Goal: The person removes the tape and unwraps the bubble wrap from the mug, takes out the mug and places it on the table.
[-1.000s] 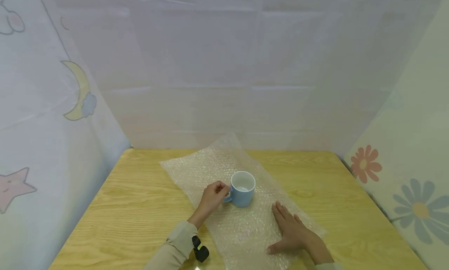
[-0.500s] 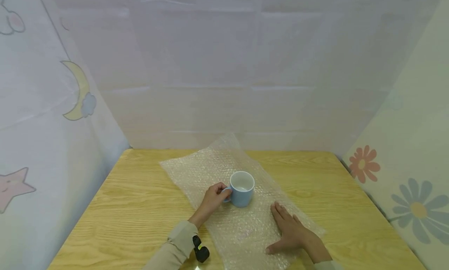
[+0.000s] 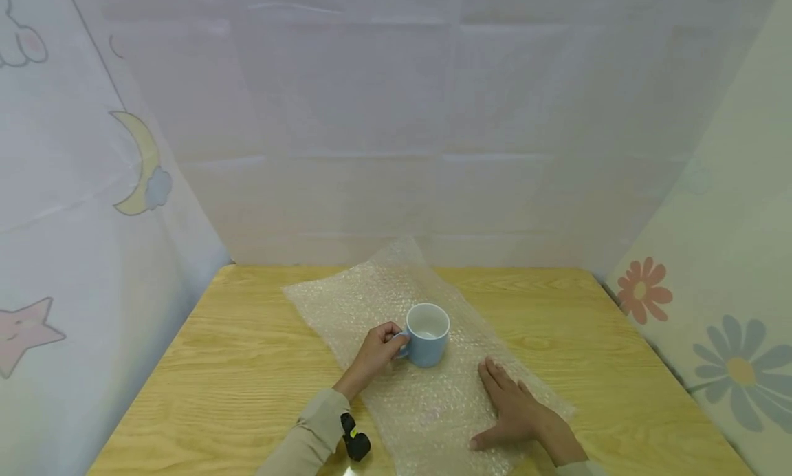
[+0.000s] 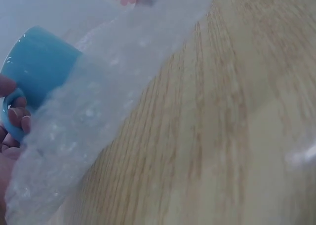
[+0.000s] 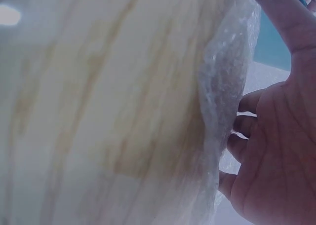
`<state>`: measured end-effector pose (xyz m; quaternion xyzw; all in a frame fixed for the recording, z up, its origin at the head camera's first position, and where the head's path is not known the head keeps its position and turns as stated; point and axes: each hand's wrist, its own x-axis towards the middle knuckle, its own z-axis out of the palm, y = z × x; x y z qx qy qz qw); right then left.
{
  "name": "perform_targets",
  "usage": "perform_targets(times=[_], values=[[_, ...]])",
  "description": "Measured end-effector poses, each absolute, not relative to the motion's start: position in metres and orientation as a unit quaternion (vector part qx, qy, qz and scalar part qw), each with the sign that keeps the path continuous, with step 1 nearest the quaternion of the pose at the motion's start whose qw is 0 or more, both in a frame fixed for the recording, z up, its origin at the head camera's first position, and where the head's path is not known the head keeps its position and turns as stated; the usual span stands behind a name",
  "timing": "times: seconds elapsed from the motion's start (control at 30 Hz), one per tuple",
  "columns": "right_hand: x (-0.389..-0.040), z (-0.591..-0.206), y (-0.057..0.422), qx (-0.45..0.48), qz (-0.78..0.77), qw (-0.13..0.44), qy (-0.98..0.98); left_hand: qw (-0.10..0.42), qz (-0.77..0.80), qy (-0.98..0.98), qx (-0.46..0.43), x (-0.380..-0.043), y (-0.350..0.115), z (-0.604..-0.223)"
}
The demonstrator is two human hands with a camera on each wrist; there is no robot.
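Observation:
A light blue mug (image 3: 427, 345) with a pale inside stands upright on a sheet of bubble wrap (image 3: 433, 400). Its handle points left, where my left hand (image 3: 376, 352) grips it between thumb and curled fingers. The left wrist view shows fingertips through the loop of the blue mug (image 4: 42, 67). My right hand (image 3: 516, 410) rests on the wrap to the mug's lower right, its fingers straight and thumb spread. In the right wrist view, fingers of the right hand (image 5: 281, 136) touch the bubble wrap (image 5: 224, 82).
The wrap lies slantwise across a wooden table (image 3: 247, 366) and reaches toward its back edge. A pale sheet (image 3: 396, 132) hangs behind, with printed sheets on both sides. A black wrist device (image 3: 355, 440) sits by the left sleeve (image 3: 309, 428).
My left thumb and fingers have closed onto the mug's handle, which showed more openly a second ago. The mug and right hand stay nearly where they were.

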<state>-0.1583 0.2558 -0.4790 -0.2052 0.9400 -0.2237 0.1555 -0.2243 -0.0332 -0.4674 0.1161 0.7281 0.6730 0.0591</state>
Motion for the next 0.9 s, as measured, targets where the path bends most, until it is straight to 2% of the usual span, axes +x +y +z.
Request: perform_targets(times=[0.3,0.9], values=[[-0.158,-0.479,0.256,-0.208,-0.222,0.147,0.941,0.047,0.675,0.724,0.131,-0.227,-0.032,-0.47],[-0.159,-0.481,0.255,-0.198,-0.209,0.153,0.945,0.01,0.727,0.685,0.042,-0.222,-0.023,-0.472]])
